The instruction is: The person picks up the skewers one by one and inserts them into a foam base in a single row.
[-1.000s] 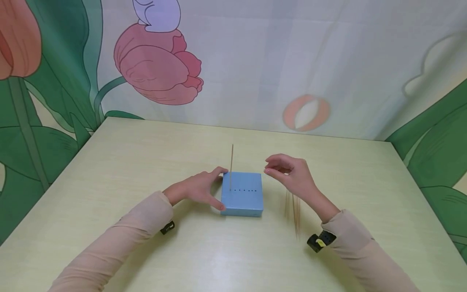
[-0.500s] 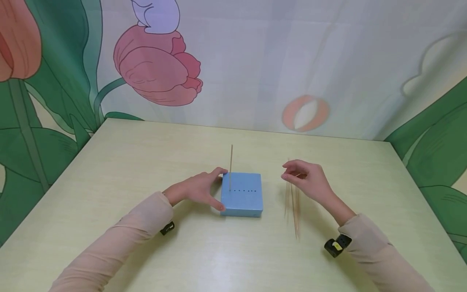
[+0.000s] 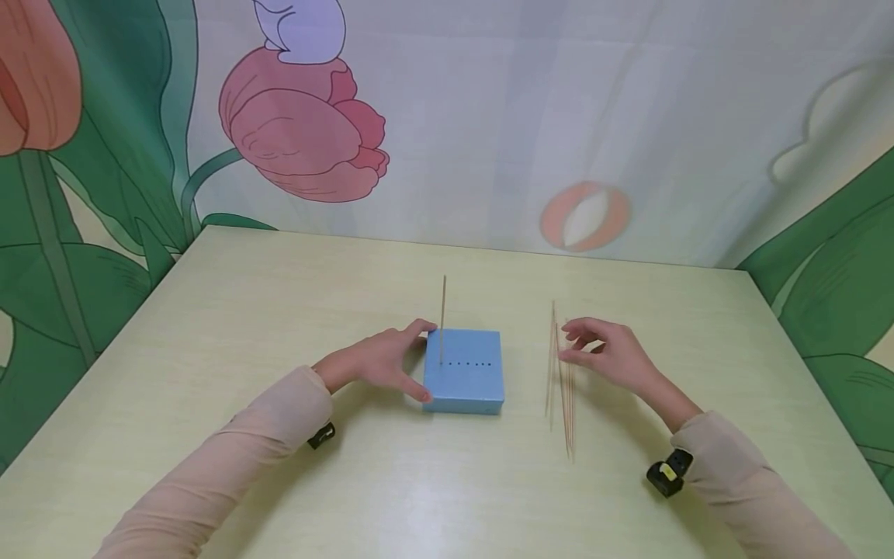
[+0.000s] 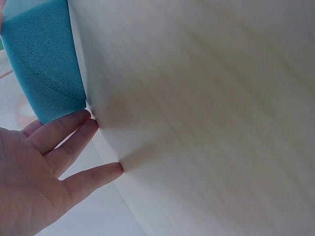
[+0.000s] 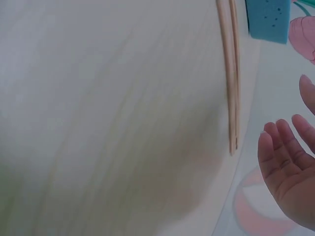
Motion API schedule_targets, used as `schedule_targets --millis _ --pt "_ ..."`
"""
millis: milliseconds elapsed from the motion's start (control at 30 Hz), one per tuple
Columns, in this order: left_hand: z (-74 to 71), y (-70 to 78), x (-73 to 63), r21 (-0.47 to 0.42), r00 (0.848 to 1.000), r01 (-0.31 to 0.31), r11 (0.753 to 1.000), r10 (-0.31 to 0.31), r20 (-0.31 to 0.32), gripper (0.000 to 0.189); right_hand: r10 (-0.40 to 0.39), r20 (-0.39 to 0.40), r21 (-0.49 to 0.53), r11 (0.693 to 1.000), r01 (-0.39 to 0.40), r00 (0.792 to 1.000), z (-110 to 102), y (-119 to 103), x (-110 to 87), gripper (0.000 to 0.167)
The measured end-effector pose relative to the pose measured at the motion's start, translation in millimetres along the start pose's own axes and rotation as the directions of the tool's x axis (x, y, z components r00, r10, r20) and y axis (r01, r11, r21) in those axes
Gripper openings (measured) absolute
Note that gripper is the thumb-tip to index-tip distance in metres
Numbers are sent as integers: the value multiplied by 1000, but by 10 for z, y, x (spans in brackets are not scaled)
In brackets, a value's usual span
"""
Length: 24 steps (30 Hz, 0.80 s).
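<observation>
A blue foam block (image 3: 464,384) with a row of small holes across its top sits mid-table. One thin wooden stick (image 3: 443,318) stands upright in the hole at the row's left end. My left hand (image 3: 380,359) holds the block from its left side, thumb at the front corner and index finger at the back corner. In the left wrist view, the other fingers (image 4: 74,142) spread beside the foam, tips at the tabletop. To the block's right lie several thin wooden sticks (image 3: 569,419). Just over them hovers my right hand (image 3: 608,353), fingers loosely bent, nothing seen between them.
The pale wooden table (image 3: 314,481) runs back to a printed curtain (image 3: 461,140) with flowers and leaves. Black wrist cameras (image 3: 668,473) are strapped at both cuffs. The loose sticks lie close together, some touching or crossing.
My right hand has moved right and slightly toward me, from beside the block to above the loose sticks. The left hand, block and upright stick have stayed in place.
</observation>
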<state>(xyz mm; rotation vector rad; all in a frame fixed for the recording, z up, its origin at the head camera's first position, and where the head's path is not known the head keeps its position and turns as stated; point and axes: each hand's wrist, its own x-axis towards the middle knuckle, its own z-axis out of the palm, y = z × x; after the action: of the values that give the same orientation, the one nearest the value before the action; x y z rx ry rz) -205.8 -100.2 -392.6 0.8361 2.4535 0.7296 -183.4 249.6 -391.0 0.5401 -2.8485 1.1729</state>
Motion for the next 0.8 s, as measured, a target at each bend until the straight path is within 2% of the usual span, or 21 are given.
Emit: schedule_targets --millis 267,467,633,800 --pt "1 2 4 -4 1000 5 1000 -5 5 98 45 87 -45 998 -42 995 -92 179 -18 54" --pt "-5 3 -1 -9 1000 -3 1000 3 8 98 64 134 -154 987 -43 989 -155 294 9 67" --pt "-6 3 -5 -5 1000 -2 1000 2 5 98 74 177 -204 978 -37 982 -157 398 53 76" --pt "-5 10 -9 -9 1000 1 1000 -1 4 97 118 223 -247 967 -61 968 -126 458 71 84"
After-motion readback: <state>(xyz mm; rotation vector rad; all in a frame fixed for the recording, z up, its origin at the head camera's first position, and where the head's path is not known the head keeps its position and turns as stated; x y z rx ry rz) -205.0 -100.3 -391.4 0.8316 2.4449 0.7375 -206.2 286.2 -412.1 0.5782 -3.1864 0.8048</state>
